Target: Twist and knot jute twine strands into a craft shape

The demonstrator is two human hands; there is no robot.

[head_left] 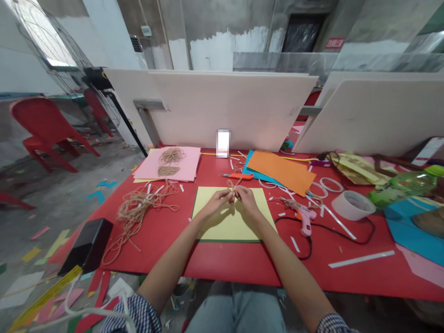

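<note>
Tan twine, looped at the top, sits pinched in the fingertips of the person's left hand and right hand, close together over a yellow sheet on the red counter; any knot is too small to make out. A loose twine heap lies left, a pink glue gun right.
</note>
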